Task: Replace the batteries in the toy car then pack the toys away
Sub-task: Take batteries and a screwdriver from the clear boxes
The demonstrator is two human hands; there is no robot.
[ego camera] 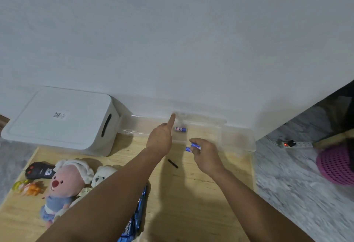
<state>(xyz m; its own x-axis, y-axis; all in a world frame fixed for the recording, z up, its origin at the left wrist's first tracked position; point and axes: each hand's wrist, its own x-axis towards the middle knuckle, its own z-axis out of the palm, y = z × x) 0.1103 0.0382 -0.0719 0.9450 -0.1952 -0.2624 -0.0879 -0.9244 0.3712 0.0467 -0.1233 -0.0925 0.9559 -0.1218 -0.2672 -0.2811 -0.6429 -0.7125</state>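
Observation:
My right hand (206, 154) pinches two blue-and-white batteries (193, 146) just in front of a clear plastic box (237, 140) that stands against the wall. A third battery (180, 129) lies inside that box. My left hand (161, 140) reaches over the box's front edge with its index finger pointing toward the wall and the other fingers curled. A blue toy car (134, 220) lies under my left forearm, mostly hidden. A small black strip (173, 163) lies on the wooden board (201, 203) between my hands.
A white lidded storage bin (59, 121) stands at the back left. Soft toys lie at the left: a pink plush (63, 186), a white bear (102, 175), a black controller (39, 169), small orange figures (28, 187). A power strip (293, 144) and pink basket (337, 165) sit on the marble floor.

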